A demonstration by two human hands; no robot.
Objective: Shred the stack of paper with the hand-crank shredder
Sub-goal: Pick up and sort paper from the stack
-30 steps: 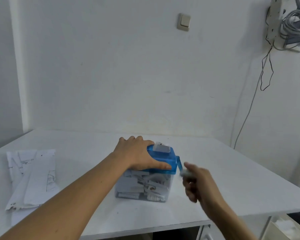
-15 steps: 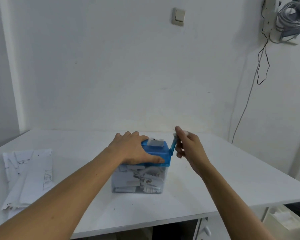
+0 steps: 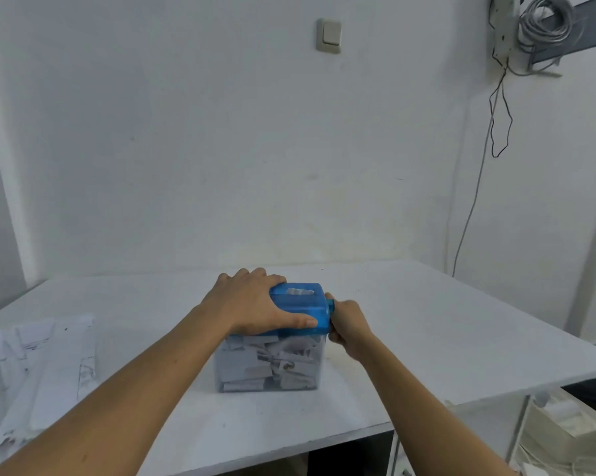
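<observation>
Shredder top (image 3: 298,305): translucent bright blue, with a pale white patch at the slot.
Crank (image 3: 329,303): the same blue, where it shows.
Bin (image 3: 318,365): clear plastic with a faint blue-grey cast.
Paper strips (image 3: 272,364) inside the bin: white and pale grey, a few with dark print marks.
Stack of paper (image 3: 45,372): white sheets with thin black printed lines and small dark text.
Desk (image 3: 427,321): plain white, no pattern.
Wall (image 3: 186,149): white, faintly smudged.
Light switch (image 3: 329,35): off-white, with a beige edge.
Coiled cable (image 3: 543,25): light grey.
Thin wire (image 3: 500,115): black.
Panel (image 3: 588,25) behind the coil: dark grey-blue.
</observation>
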